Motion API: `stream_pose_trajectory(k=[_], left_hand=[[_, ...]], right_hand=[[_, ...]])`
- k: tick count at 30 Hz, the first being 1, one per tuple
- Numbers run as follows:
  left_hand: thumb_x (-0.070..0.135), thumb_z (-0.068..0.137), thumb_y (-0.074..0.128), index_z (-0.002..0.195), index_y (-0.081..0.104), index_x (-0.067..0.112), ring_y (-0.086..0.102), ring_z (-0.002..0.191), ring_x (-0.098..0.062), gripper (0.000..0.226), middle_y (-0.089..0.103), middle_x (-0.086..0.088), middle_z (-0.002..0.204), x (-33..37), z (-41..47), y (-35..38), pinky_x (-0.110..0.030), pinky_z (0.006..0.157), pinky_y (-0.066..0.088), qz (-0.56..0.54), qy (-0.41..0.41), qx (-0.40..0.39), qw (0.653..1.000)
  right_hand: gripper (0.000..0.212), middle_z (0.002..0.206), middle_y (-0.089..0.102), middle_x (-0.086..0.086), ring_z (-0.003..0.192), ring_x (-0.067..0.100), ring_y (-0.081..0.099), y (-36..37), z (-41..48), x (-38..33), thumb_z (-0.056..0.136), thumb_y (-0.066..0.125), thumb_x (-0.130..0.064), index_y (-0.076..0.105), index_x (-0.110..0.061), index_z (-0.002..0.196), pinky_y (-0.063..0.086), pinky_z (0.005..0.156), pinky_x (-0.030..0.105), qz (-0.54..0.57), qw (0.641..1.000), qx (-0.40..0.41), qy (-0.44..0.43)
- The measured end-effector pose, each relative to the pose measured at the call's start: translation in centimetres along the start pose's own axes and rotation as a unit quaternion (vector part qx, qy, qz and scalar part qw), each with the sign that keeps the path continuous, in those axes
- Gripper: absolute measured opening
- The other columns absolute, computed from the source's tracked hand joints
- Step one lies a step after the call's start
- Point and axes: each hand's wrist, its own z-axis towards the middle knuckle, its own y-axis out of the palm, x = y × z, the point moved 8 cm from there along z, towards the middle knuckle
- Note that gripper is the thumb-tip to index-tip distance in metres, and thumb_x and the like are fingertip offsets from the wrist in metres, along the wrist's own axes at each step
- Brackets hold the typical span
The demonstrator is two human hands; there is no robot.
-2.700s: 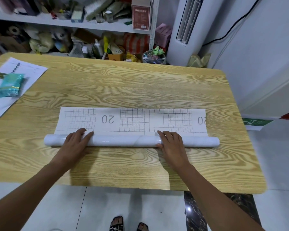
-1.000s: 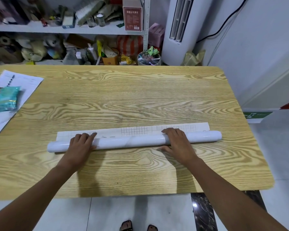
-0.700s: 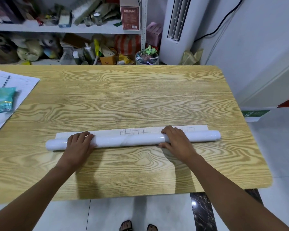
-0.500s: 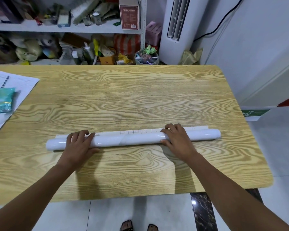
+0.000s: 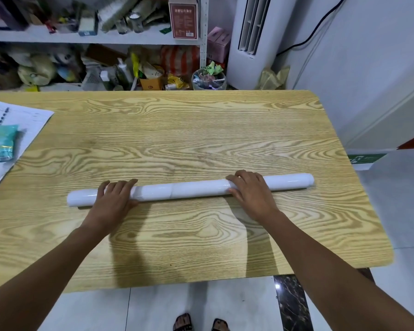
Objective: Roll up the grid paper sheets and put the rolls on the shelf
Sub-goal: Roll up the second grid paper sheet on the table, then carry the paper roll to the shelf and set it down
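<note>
A long white paper roll (image 5: 191, 191) lies across the wooden table (image 5: 177, 130), tilted slightly up to the right. No flat grid paper shows beyond it. My left hand (image 5: 114, 199) rests on the roll near its left end, fingers laid over the top. My right hand (image 5: 251, 191) lies on the roll towards its right end, fingers over the top and thumb on the near side. The white shelf (image 5: 93, 39) stands behind the table, crowded with items.
A white sheet (image 5: 26, 123) with a teal packet (image 5: 0, 143) on it lies at the table's left edge. A white tower fan unit (image 5: 253, 39) stands behind the table on the right. A small bin (image 5: 209, 80) sits under the shelf.
The roll has moved away from me over the last strip of grid paper, which is now wound in. Both hands travelled forward with it.
</note>
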Motion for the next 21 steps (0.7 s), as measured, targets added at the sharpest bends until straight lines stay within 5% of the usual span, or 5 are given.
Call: stream_pose_trajectory(k=[3, 7, 13, 21], left_hand=[[0.054, 0.094, 0.01, 0.12, 0.045, 0.008, 0.049, 0.095, -0.032, 0.063, 0.061, -0.017, 0.104, -0.3, 0.0, 0.9, -0.043, 0.091, 0.025, -0.026, 0.001, -0.017, 1.0], [0.065, 0.088, 0.017, 0.122, 0.046, 0.008, 0.042, 0.101, -0.029, 0.072, 0.057, -0.016, 0.112, -1.0, 0.5, 2.2, -0.042, 0.093, 0.024, -0.034, 0.001, -0.043, 0.999], [0.056, 0.078, 0.036, 0.113, 0.048, 0.01, 0.053, 0.089, -0.032, 0.059, 0.058, -0.012, 0.1, -1.4, 2.5, 2.0, -0.04, 0.085, 0.026, -0.007, 0.036, -0.021, 0.999], [0.041, 0.073, 0.064, 0.102, 0.041, 0.022, 0.058, 0.074, -0.032, 0.042, 0.059, -0.009, 0.086, -2.0, 4.6, -1.0, -0.04, 0.061, 0.045, -0.024, 0.123, -0.032, 0.992]], right_hand=[[0.061, 0.119, 0.057, 0.005, 0.109, 0.024, 0.051, 1.0, -0.2, -0.2, 0.088, 0.03, -0.06, 0.054, -0.015, 0.122, 0.027, 0.099, 0.036, -0.011, 1.0, -0.002, -0.005], [0.072, 0.12, 0.057, 0.003, 0.11, 0.023, 0.049, 1.6, 0.7, -0.2, 0.078, 0.038, -0.071, 0.054, -0.015, 0.121, 0.022, 0.102, 0.039, -0.019, 1.0, 0.008, 0.002], [0.064, 0.092, 0.059, 0.003, 0.083, 0.026, 0.054, 1.3, 2.7, -0.4, 0.072, 0.046, -0.07, 0.06, -0.013, 0.099, 0.042, 0.079, 0.039, -0.101, 0.994, 0.044, 0.001], [0.064, 0.077, 0.062, 0.003, 0.074, 0.024, 0.057, -2.3, 4.1, -1.1, 0.076, 0.031, -0.068, 0.063, -0.014, 0.085, 0.045, 0.068, 0.035, -0.167, 0.979, 0.088, -0.074]])
